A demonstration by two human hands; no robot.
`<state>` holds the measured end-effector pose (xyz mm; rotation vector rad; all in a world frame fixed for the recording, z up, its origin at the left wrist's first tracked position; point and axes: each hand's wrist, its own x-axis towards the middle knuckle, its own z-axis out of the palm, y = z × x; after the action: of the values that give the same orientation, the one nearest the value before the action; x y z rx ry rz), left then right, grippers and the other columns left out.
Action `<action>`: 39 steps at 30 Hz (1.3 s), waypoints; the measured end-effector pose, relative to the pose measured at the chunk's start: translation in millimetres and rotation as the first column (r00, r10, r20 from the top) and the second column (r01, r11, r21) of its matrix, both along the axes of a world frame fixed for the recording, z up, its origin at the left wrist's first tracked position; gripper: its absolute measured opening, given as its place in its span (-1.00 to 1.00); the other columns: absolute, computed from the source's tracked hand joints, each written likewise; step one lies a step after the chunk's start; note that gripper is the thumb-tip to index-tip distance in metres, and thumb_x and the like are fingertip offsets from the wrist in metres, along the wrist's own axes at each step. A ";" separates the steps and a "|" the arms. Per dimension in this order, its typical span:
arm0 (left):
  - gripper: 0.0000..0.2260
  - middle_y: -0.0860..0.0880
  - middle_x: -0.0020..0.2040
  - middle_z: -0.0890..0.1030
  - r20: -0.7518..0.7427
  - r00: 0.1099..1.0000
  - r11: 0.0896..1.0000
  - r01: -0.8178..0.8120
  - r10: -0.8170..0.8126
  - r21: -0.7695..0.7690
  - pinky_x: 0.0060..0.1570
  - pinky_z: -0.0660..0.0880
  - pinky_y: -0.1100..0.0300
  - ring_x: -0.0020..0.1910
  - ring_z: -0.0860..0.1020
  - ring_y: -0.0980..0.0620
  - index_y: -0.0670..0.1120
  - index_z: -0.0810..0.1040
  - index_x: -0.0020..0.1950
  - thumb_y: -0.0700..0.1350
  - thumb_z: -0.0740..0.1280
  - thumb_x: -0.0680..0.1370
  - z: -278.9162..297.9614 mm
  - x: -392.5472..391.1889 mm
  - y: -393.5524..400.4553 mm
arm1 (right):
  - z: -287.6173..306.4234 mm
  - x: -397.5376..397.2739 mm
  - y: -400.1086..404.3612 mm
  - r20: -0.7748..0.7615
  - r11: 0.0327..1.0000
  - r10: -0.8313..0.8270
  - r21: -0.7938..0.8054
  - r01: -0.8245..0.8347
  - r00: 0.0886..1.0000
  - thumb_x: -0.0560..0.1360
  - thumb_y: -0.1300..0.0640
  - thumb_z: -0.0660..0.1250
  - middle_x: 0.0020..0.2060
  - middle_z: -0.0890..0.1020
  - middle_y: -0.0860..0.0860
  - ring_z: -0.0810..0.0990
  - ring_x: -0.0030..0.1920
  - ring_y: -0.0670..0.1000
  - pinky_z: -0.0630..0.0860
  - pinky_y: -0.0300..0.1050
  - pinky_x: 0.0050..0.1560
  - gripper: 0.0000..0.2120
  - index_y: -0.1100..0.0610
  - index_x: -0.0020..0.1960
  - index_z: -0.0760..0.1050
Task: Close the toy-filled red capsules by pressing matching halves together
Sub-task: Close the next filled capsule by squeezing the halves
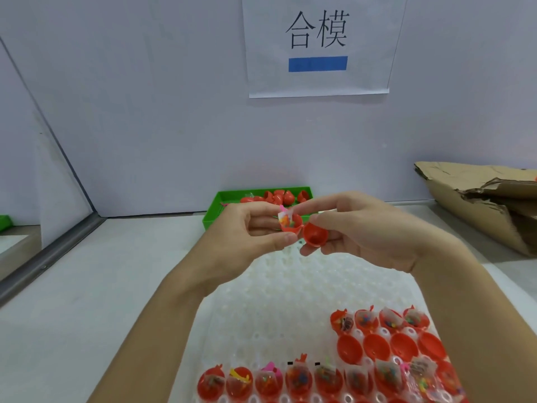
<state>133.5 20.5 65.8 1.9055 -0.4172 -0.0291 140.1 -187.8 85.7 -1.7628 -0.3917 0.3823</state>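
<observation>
left hand (pixel 250 228) pinches the toy-filled half (pixel 290 223), right hand (pixel 357 228) grips the empty half (pixel 316 234) just right of it, rims nearly touching (open faces not yet aligned)

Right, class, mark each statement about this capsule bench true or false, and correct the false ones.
1. The left hand holds a toy-filled capsule half. True.
2. The right hand holds an empty red half. True.
3. The two held halves are already pressed shut. False: they sit side by side, still apart.
4. The green tray at the back holds blue capsules. False: they are red.
5. The white holder tray has open filled halves in its nearest row. True.
</observation>
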 end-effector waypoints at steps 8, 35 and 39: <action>-0.80 -0.02 -0.10 0.74 0.031 0.998 0.994 -0.055 0.058 -0.093 -0.03 0.60 0.25 -0.05 0.70 0.05 -0.07 0.70 0.06 -0.15 0.53 0.44 -11.5 4.3 -9.0 | -1.0 -1.6 6.2 -0.036 0.998 -0.059 -0.039 0.057 0.998 0.67 0.22 0.20 -0.08 0.74 0.13 0.75 -0.08 0.08 0.65 -0.21 -0.13 -0.80 0.09 0.17 0.59; -0.82 0.07 -0.14 0.74 0.049 0.999 1.000 0.009 -0.009 0.012 -0.01 0.61 0.29 -0.10 0.70 0.13 -0.03 0.71 0.00 -0.15 0.56 0.42 -10.0 2.4 -14.2 | -5.7 4.1 1.0 0.597 0.942 -0.070 -0.223 0.249 0.799 0.49 0.24 0.48 -0.23 0.73 -0.19 0.70 -0.15 -0.20 0.66 -0.13 0.00 -0.81 -0.05 -0.12 0.74; -0.83 0.04 -0.14 0.74 0.045 0.999 1.000 0.001 -0.001 -0.004 0.01 0.61 0.28 -0.09 0.70 0.11 -0.05 0.71 0.00 -0.16 0.55 0.42 -9.6 2.6 -13.4 | -3.8 2.8 -1.5 0.585 0.950 -0.041 -0.228 0.212 0.810 0.45 0.17 0.53 -0.24 0.73 -0.18 0.71 -0.17 -0.17 0.67 -0.12 -0.05 -0.88 -0.05 -0.11 0.74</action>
<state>136.1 7.1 56.2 1.9047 -0.4481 0.0137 143.0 -189.3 81.9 -2.1648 -0.6664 -0.2258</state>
